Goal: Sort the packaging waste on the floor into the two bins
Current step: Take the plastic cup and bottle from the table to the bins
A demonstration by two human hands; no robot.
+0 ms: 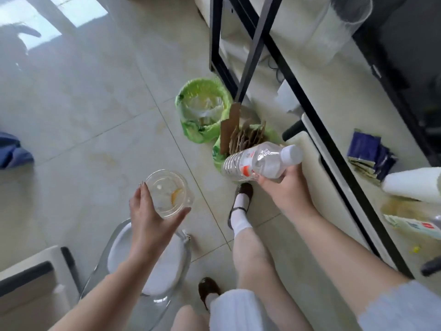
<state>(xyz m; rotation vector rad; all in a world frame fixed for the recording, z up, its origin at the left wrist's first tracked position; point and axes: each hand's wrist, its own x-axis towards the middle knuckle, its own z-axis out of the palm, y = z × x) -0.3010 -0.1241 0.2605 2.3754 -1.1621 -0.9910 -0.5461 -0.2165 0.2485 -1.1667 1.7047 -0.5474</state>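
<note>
Pale tiled floor underfoot, glossy, grout lines running diagonally. Black metal table frame crossed the upper right, over a cream surface.

Clear acrylic chair with a white round seat pad stood below my left forearm.

Two bins with green plastic liners sat by the table leg, just beside each other. The far bin held clear plastic packaging. The near bin was stuffed with upright brown cardboard pieces, one tall strip standing above the rest.

My right hand gripped a clear plastic bottle with a white cap and a red-marked label, fingers curled round its middle. The bottle lay nearly horizontal, cap pointing right, its base end hanging over the near bin's edge.

My left hand held a round clear plastic lid-like container with an orange smear inside, thumb and fingers spread wide round its rim. It hung over bare floor, left of and well apart from both bins.

Dark shoe with white sock planted just below the bottle.
</note>
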